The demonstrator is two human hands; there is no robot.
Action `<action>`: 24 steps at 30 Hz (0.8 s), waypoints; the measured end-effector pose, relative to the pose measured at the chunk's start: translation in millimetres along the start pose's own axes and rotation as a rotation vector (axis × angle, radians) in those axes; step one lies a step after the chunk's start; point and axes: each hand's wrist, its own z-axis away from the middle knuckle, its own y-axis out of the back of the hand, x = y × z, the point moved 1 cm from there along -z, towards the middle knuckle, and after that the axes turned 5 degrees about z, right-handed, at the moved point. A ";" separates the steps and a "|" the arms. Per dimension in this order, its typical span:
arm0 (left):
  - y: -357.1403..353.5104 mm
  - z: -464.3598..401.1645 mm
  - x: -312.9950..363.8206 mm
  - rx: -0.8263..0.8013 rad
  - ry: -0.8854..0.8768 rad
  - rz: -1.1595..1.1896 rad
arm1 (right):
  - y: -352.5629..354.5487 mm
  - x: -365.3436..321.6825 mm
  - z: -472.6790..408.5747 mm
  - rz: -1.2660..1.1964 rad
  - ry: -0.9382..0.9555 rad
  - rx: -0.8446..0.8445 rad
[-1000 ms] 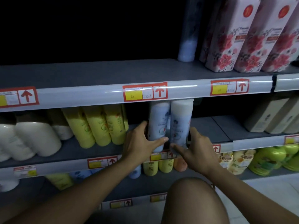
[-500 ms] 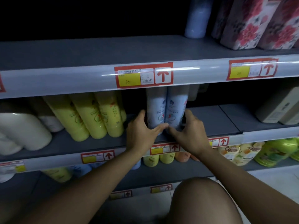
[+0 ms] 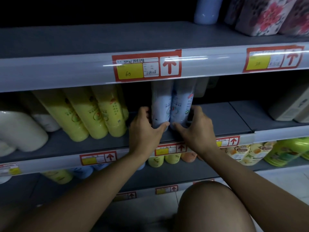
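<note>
On the middle shelf [image 3: 225, 121], the left blue bottle [image 3: 160, 106] and the right blue bottle [image 3: 182, 104] stand upright side by side, touching each other. They sit a little back from the shelf's front edge.

My left hand [image 3: 143, 131] grips the left blue bottle near its bottom, with my thumb across the front and my fingers curled round its left side. My right hand [image 3: 197, 129] grips the right blue bottle the same way, thumb in front and fingers round its right side. My two thumb tips nearly meet low down in front of the bottles.

The bottle tops hide behind the rail of the shelf above, where a red and yellow price tag [image 3: 146, 66] sits. Something dark seems to lie by my right fingers, but it is too dim there to tell what.

Just to the left, yellow bottles [image 3: 93, 114] stand in a row, near my left hand but not touching it. Farther left are white bottles [image 3: 20, 131]. On the top shelf [image 3: 100, 37] are flowery packs [image 3: 267, 15]. Green bottles [image 3: 284, 153] sit lower down on the right. My knee [image 3: 212, 206] shows at the bottom.
</note>
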 end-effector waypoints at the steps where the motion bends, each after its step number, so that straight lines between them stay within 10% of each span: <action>1: -0.6 0.6 0.5 0.007 -0.003 0.000 | -0.8 0.7 -0.6 0.002 0.000 0.005; 24: 1.9 -33.7 17.6 -0.294 0.183 0.052 | 2.9 -11.2 -42.5 -0.555 0.058 -0.388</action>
